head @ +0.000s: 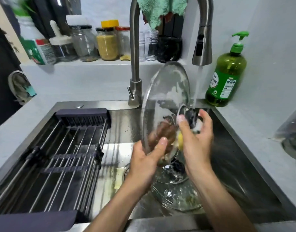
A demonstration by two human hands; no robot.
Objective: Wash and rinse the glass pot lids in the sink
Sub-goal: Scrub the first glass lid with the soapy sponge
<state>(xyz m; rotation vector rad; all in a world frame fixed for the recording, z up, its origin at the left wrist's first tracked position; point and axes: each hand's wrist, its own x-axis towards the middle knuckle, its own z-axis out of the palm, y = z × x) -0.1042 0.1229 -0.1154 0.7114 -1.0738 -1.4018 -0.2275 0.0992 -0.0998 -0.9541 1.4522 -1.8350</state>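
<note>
A large glass pot lid (pixel 167 97) stands nearly on edge above the steel sink (pixel 241 148), soapy and wet. My left hand (pixel 147 158) grips its lower rim, thumb on the near face and fingers behind the glass. My right hand (pixel 195 138) holds a yellow sponge (pixel 180 139) and foam against the lid's black knob (pixel 190 116). Water runs from the faucet head (pixel 202 47) just right of the lid. Another glass lid (pixel 179 196) lies flat on the sink floor below my hands.
A dark roll-up drying rack (pixel 60 156) covers the sink's left half. A green dish soap bottle (pixel 226 72) stands at the back right corner. Jars (pixel 107 42) line the ledge behind the faucet. A green cloth (pixel 160 9) hangs over the faucet neck.
</note>
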